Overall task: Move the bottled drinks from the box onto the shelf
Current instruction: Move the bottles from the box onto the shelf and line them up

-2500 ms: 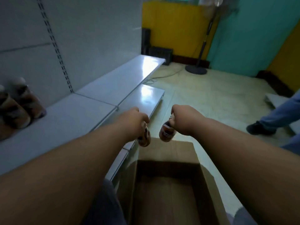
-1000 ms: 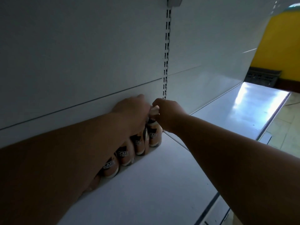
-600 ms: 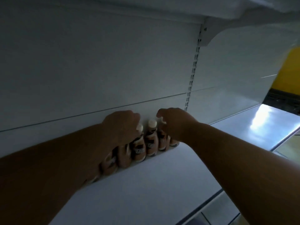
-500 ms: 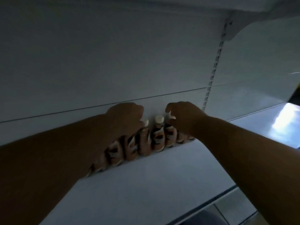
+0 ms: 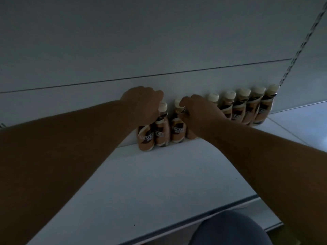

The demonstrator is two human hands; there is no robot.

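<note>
Your bottled drinks (image 5: 203, 117) stand upright in a single row on the white shelf (image 5: 150, 183), pressed against the back panel (image 5: 159, 41) behind them. The row runs along that panel to the slotted upright (image 5: 300, 48) at its far end. Your left hand (image 5: 141, 103) is curled over the top of the bottle at the near end of the row, hiding its cap; the fingers wrap the neck in a closed grip. Your right hand (image 5: 198, 112) is curled likewise over a bottle a few places along, just past two bottles whose pale caps show between your hands. Five more capped bottles stand beyond your right hand, touching one another. Your knee (image 5: 230, 230) shows below the shelf's front edge.
</note>
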